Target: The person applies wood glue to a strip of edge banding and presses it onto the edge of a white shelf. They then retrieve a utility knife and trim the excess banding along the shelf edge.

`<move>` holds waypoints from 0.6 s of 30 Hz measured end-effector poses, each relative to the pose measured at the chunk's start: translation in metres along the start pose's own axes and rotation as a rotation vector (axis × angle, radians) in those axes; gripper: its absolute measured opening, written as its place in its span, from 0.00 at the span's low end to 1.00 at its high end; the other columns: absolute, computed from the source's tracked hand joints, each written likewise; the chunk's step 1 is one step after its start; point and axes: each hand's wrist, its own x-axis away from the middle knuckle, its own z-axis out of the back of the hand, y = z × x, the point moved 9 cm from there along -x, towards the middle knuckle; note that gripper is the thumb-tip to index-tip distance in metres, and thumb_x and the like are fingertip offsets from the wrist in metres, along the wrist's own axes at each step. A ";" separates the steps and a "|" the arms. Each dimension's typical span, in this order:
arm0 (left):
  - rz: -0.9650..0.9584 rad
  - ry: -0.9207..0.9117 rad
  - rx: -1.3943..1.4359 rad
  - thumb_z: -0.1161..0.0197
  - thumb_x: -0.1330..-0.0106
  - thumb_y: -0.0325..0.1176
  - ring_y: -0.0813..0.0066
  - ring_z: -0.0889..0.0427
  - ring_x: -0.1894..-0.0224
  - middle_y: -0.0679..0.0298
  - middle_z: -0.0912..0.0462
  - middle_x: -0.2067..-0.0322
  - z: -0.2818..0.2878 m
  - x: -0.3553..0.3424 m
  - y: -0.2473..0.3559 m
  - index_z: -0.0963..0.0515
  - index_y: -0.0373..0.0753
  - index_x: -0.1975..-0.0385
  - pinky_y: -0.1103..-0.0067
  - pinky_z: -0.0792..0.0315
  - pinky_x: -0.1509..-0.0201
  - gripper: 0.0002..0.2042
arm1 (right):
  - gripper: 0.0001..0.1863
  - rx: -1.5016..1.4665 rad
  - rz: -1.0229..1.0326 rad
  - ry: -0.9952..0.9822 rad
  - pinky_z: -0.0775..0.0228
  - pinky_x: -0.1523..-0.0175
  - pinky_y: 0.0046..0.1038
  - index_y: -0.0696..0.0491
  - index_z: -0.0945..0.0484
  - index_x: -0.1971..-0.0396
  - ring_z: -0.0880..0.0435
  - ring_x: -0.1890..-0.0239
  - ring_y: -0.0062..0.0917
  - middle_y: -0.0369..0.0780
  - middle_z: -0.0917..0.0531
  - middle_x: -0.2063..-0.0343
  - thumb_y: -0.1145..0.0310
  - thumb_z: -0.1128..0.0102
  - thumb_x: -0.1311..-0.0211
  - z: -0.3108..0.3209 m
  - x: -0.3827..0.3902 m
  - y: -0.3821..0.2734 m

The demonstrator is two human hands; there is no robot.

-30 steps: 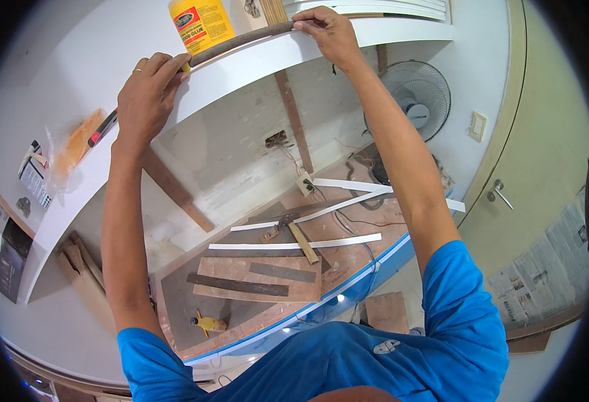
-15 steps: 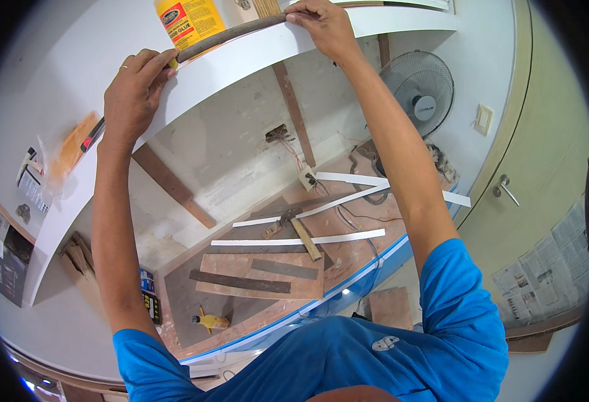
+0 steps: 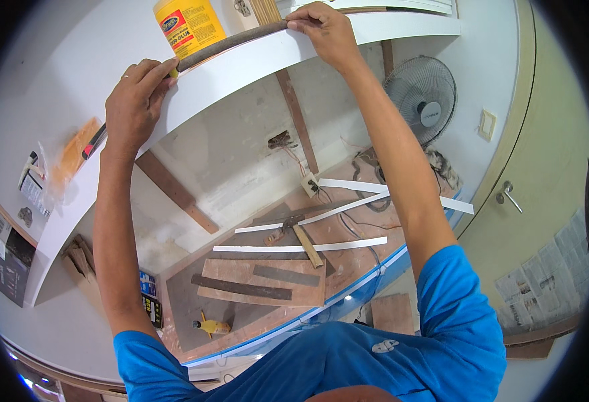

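Dark grey strip: the dark grey strip (image 3: 233, 44) spans between your two hands at 11 o'clock in the view, along the upper rim of the curved white band (image 3: 294, 47); whether it touches there, I cannot tell.
Strip's long axis: it runs from 8 to 2 o'clock, bowed slightly.
Left hand: your left hand (image 3: 133, 102) has its fingers pinched on the strip's near end, by a small yellow piece (image 3: 173, 72); the strip lies toward 2 o'clock.
Right hand: your right hand (image 3: 328, 35) has its fingers clenched on the far end; the strip lies toward 8 o'clock. Neither hand is nearer.
Edges: the yellow glue container (image 3: 190, 28) stands just beside the strip, at 10 o'clock from its middle.
Room: the recess (image 3: 227, 134) opens toward 6 o'clock, beneath the band.
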 end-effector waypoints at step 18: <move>-0.069 0.102 0.029 0.31 0.33 0.30 0.69 0.16 0.58 0.69 0.14 0.59 -0.001 -0.002 0.007 0.15 0.49 0.47 0.73 0.22 0.58 0.15 | 0.08 -0.061 0.163 0.131 0.25 0.56 0.34 0.60 0.16 0.68 0.17 0.63 0.38 0.44 0.17 0.69 0.79 0.27 0.49 0.003 0.005 -0.010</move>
